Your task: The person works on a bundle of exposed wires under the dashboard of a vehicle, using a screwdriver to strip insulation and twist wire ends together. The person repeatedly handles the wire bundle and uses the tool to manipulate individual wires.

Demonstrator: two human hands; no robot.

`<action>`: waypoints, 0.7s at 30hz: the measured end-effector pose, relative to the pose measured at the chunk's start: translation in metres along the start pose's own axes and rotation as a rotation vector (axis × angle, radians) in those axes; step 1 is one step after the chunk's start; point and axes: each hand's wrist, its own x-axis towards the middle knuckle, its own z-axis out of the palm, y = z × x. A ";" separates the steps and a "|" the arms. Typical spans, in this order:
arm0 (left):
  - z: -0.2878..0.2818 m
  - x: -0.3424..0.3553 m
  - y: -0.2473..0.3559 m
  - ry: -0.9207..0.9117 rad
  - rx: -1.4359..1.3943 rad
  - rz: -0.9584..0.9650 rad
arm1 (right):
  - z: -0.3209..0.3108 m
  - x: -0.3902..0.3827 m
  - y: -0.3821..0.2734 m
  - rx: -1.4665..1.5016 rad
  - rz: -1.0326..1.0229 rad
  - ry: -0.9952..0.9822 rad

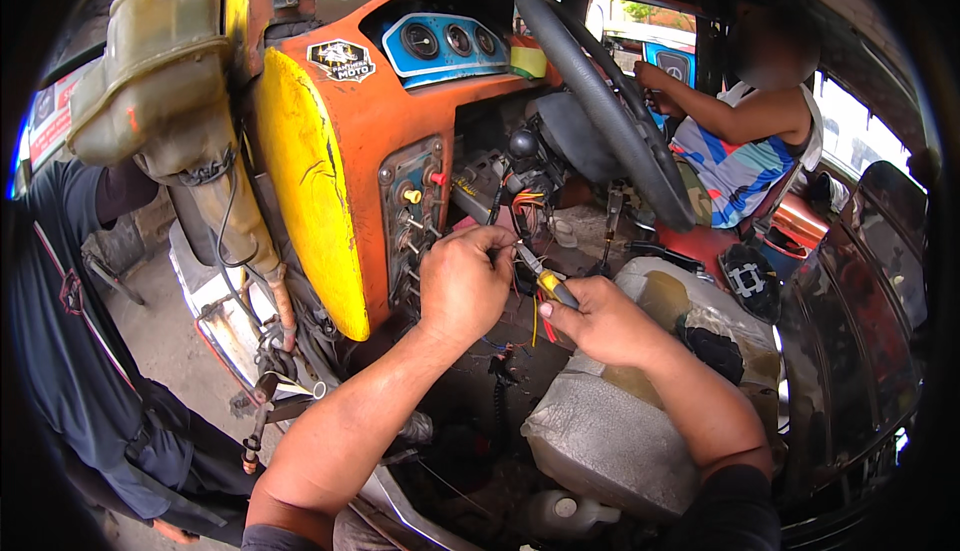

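Under the steering wheel, my left hand is closed, thumb and fingers pinched on a thin wire whose end is hard to make out. My right hand is wrapped round pliers with yellow and grey handles. Their metal jaws point up and left, close to my left fingertips at the wire. Just beyond my hands hangs a bundle of red, orange and yellow wires. Below the pliers dangle loose red and yellow wires. Left of my left hand is a panel of switches and knobs.
The orange dashboard and black steering wheel rise ahead. A silver padded cover lies under my right forearm. One person sits at the far right; another in dark clothes stands left, beside a yellowed plastic tank.
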 end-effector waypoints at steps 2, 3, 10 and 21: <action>-0.001 0.000 0.002 -0.011 0.041 -0.023 | -0.006 -0.001 -0.003 -0.019 0.041 -0.061; -0.001 0.000 0.003 -0.014 0.054 -0.018 | -0.009 -0.002 -0.004 -0.011 0.028 -0.062; -0.003 0.004 0.009 -0.027 0.043 -0.070 | -0.006 -0.002 -0.008 -0.044 0.013 -0.012; -0.001 0.001 0.002 -0.048 0.016 -0.043 | 0.004 0.003 0.014 -0.115 -0.156 0.160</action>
